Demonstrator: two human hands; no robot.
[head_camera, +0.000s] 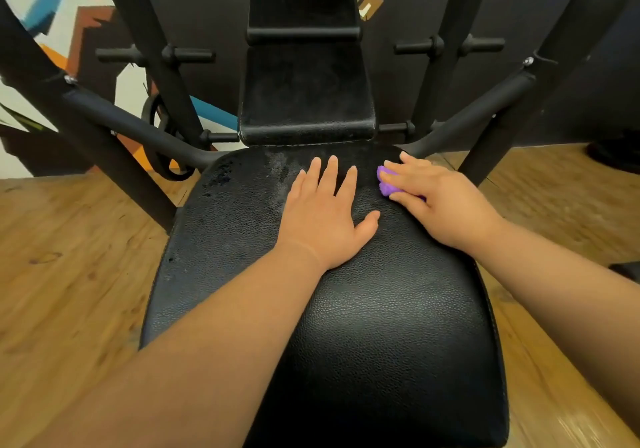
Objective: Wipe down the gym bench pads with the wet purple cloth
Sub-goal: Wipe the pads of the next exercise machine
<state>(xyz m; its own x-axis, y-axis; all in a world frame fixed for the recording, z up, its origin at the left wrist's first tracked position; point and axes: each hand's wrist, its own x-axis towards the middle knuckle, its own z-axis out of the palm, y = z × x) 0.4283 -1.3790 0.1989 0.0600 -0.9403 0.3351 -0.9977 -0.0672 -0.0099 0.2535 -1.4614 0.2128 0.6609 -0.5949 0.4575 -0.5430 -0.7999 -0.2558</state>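
A black padded seat pad (363, 326) fills the lower middle of the head view, with a dull wet-looking patch near its far end. Beyond it stands the black back pad (306, 98), and a further pad (303, 1) above that. My left hand (327, 212) lies flat on the seat pad, fingers straight and spread. My right hand (438, 198) presses the purple cloth (386, 181) onto the far right edge of the seat pad. Most of the cloth is hidden under the fingers; only a bunched purple bit shows at their left.
Black steel frame tubes (128, 118) slant up on both sides of the bench, with short pegs (188, 54) sticking out. A black band loop (166, 136) hangs at the left. Wooden floor (69, 257) lies on either side. A dark wall and a painted mural stand behind.
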